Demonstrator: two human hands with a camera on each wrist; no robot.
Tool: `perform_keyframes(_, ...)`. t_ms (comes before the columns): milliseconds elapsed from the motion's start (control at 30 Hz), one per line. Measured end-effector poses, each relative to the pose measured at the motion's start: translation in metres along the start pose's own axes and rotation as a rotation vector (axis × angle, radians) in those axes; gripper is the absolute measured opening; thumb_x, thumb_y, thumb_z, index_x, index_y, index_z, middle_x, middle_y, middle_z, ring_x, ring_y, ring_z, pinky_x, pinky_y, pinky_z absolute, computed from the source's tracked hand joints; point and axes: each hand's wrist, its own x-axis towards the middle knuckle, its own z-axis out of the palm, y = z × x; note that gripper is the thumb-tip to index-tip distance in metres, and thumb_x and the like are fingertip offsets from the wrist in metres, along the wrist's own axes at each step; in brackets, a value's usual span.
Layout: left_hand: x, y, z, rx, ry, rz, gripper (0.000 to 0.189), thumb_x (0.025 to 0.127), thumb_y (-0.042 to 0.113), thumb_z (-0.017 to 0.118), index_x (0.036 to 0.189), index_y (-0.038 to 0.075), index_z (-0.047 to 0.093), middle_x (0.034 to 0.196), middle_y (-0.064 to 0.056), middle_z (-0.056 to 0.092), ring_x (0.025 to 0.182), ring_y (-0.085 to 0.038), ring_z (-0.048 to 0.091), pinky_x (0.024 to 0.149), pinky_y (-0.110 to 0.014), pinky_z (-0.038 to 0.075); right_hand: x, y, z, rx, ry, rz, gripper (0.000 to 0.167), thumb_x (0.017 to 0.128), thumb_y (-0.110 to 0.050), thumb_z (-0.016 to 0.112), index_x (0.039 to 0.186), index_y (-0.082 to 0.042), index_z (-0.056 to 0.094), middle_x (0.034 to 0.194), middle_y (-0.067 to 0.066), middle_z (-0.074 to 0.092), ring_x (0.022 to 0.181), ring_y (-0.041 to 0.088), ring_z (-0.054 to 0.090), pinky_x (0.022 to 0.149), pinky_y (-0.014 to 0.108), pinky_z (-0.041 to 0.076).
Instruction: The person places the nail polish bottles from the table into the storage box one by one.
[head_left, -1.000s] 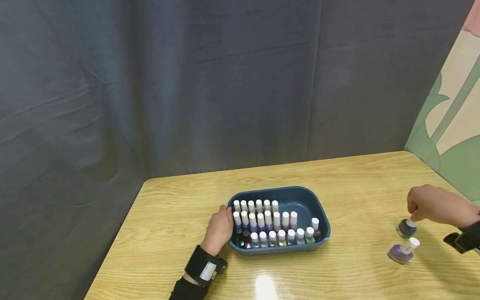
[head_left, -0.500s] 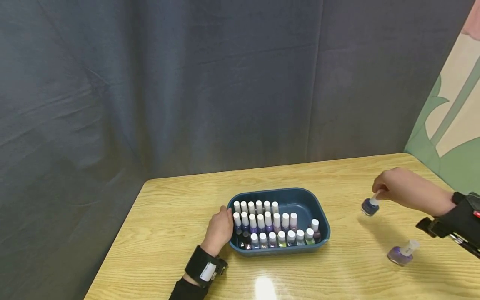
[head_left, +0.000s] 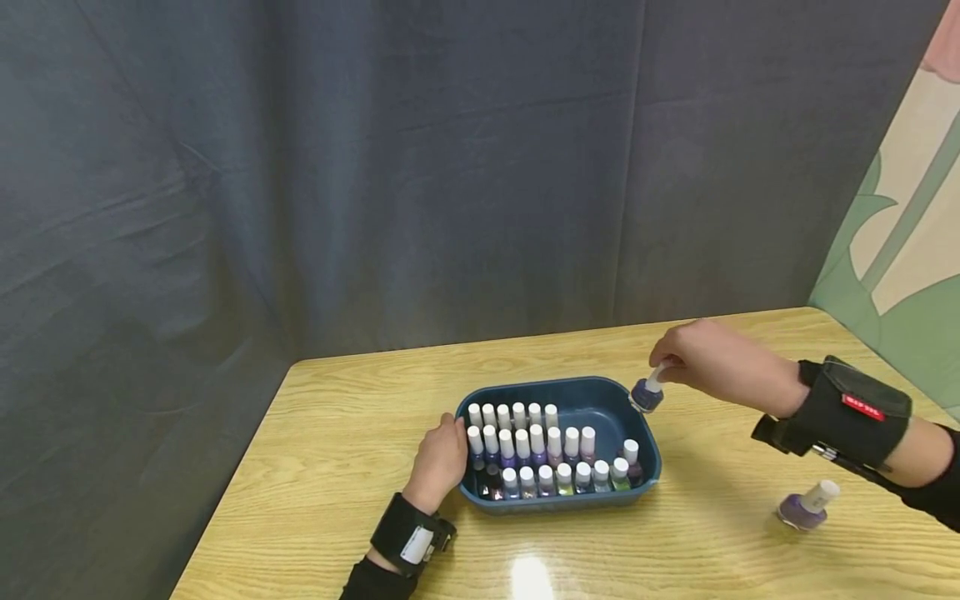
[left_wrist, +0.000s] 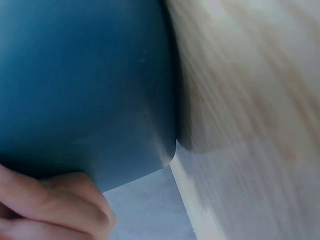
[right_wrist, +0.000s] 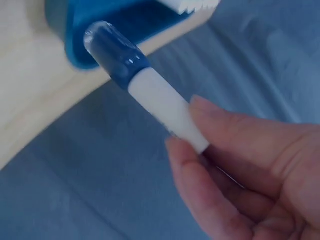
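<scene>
My right hand [head_left: 697,360] pinches a dark blue nail polish bottle [head_left: 647,395] by its white cap [right_wrist: 162,105], thumb against fingers. The bottle tilts over the right back rim of a blue plastic bin [head_left: 651,429]. At the bin's left end my left hand [head_left: 441,457] grips the rim; in the left wrist view its bent fingers [left_wrist: 60,205] lie along the outer wall. Rows of white-capped polish bottles [head_left: 536,442] stand inside the bin, purple, blue and pale shades among them. A purple polish bottle [head_left: 804,508] leans on the table to the right.
The wooden table [head_left: 337,467] backs onto a grey cloth curtain [head_left: 465,167]. A bare patch of bin floor [head_left: 592,419] shows at the back right. A patterned panel [head_left: 911,250] stands at the table's right side.
My right hand has lifted the dark blue polish bottle off the table and carried it left to the bin's rim. The left hand and the purple bottle stay where they were.
</scene>
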Motion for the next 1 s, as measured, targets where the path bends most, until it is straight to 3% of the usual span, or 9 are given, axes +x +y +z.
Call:
perform_keyframes(367,0.001,0.002,0.001,-0.006,-0.018,0.008,0.027,0.098,0.016,0.037,0.088,-0.005,0.051,0.067,-0.02,0.058,0.066,-0.035,0.062,0.05,-0.04,0.045,0.011,-0.022,0.029,0.05,-0.019,-0.012,0.016,0.069,-0.004,0.077,0.084,-0.006,0.071,0.078,0.001,0.069,0.068,0.01,0.062,0.063,0.027,0.051)
perform_keyframes(700,0.001,0.004,0.0,-0.001,-0.02,-0.007,0.027,0.098,0.017,0.038,0.087,-0.004,0.051,0.067,-0.02,0.058,0.066,-0.035,0.063,0.049,-0.041,0.045,0.014,-0.03,0.053,0.046,-0.087,-0.03,0.012,0.07,-0.005,0.076,0.079,-0.009,0.071,0.073,-0.003,0.067,0.064,0.004,0.058,0.061,0.024,0.05)
perform_keyframes(1000,0.001,0.004,0.001,-0.006,-0.02,-0.005,0.026,0.098,0.016,0.038,0.087,-0.003,0.05,0.067,-0.02,0.057,0.066,-0.035,0.062,0.049,-0.04,0.044,0.014,-0.034,0.067,0.067,-0.088,-0.032,0.011,0.068,-0.005,0.077,0.076,-0.008,0.07,0.068,-0.003,0.065,0.059,0.004,0.057,0.059,0.021,0.049)
